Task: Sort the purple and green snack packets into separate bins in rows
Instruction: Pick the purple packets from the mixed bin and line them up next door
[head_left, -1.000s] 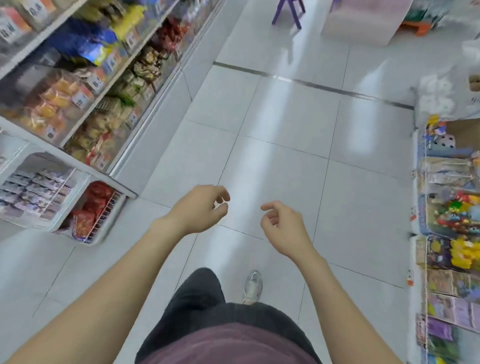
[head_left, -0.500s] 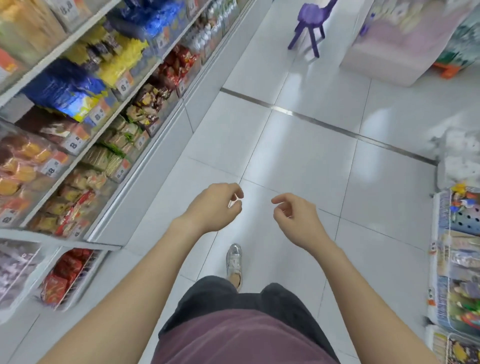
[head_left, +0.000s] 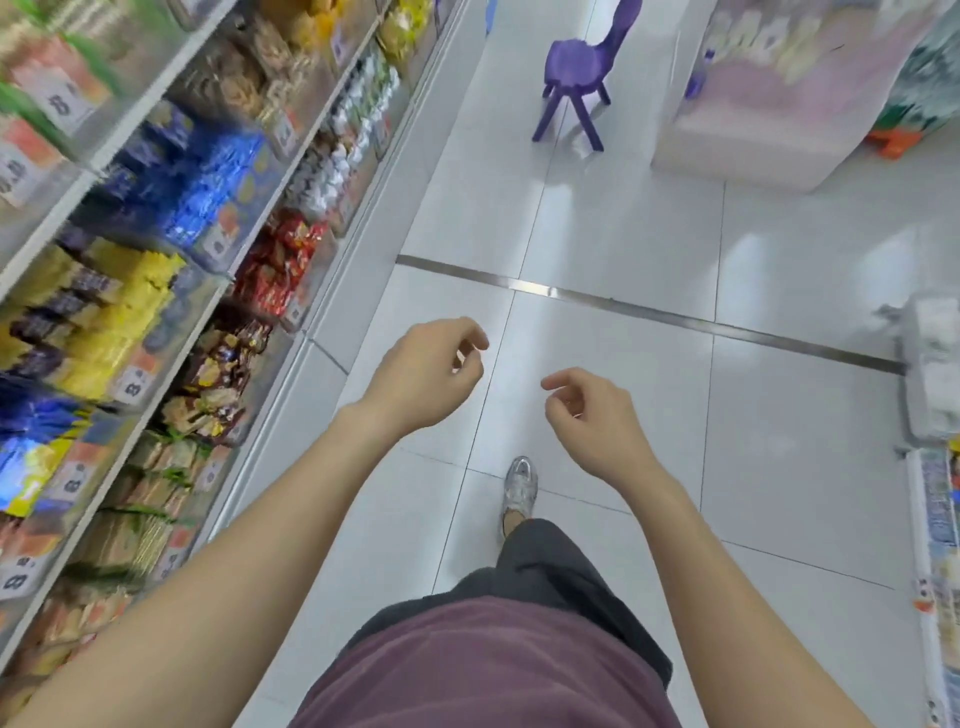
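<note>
Both hands hang over the white floor of a shop aisle, well apart from the goods. The left hand has its fingers loosely curled and holds nothing; the right hand is just beside it, its fingers likewise slack and empty. Snack packets fill the shelves on the left: dark purple packets sit among yellow ones, and green-topped packets lie lower and nearer, all blurred. A shoe shows below the hands. A metal strip crosses the floor; a purple chair stands far off.
</note>
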